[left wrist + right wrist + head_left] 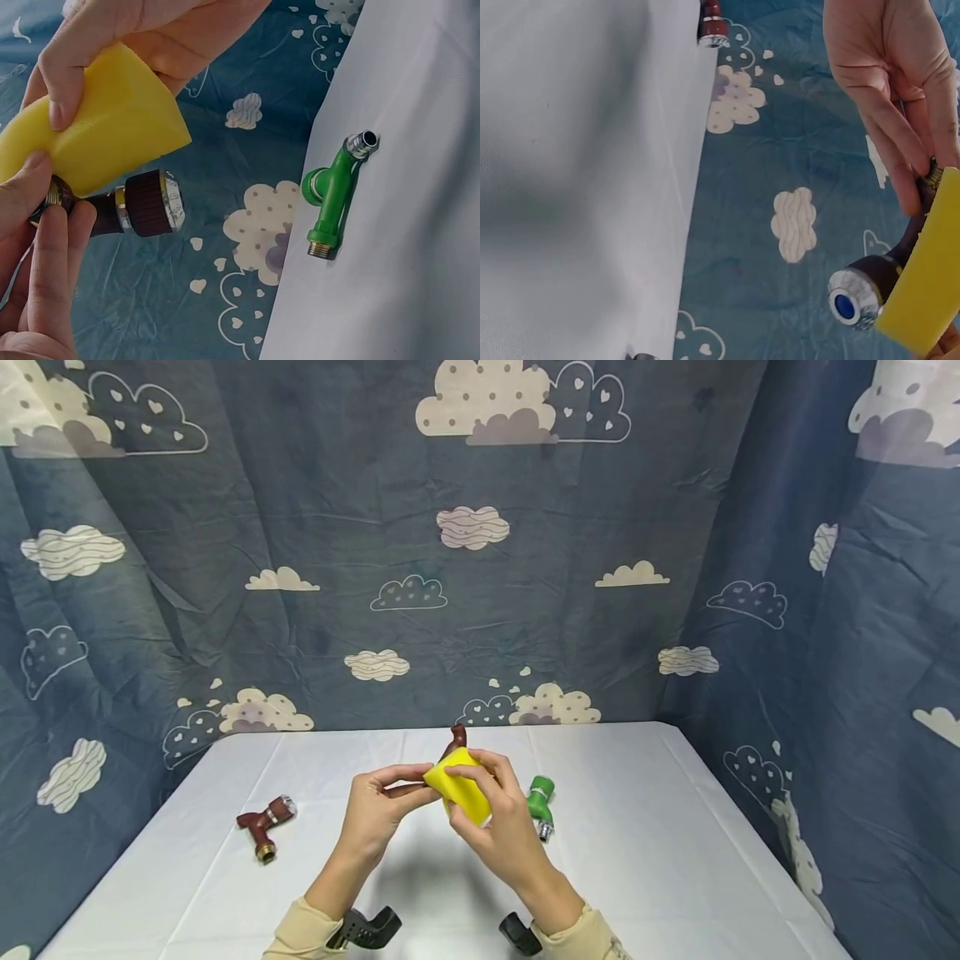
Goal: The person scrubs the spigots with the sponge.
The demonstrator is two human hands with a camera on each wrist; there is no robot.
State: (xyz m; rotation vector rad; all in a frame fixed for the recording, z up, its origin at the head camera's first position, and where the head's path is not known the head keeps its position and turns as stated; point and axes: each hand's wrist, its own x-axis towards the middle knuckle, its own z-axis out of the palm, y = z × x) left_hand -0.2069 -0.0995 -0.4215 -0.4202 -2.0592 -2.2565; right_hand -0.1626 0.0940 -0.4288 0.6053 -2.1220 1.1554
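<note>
Between both hands, above the table, is a dark brown water tap (152, 204) with a ribbed knob and a shiny metal cap. My left hand (377, 812) pinches its threaded brass end between thumb and fingers. A yellow sponge (459, 785) is gripped by my right hand (506, 827) and lies against the tap's body, covering much of it in the head view. In the right wrist view the knob's metal face (849, 298) with a blue centre shows beside the sponge (922, 277), while my right hand is mostly out of frame there.
A reddish-brown tap (264, 828) lies on the white table (660, 860) to the left. To the right, just beyond my right hand, lies a green tap (540, 806) with metal ends. A dark blue cloud-patterned curtain (322, 510) surrounds the table's back and sides.
</note>
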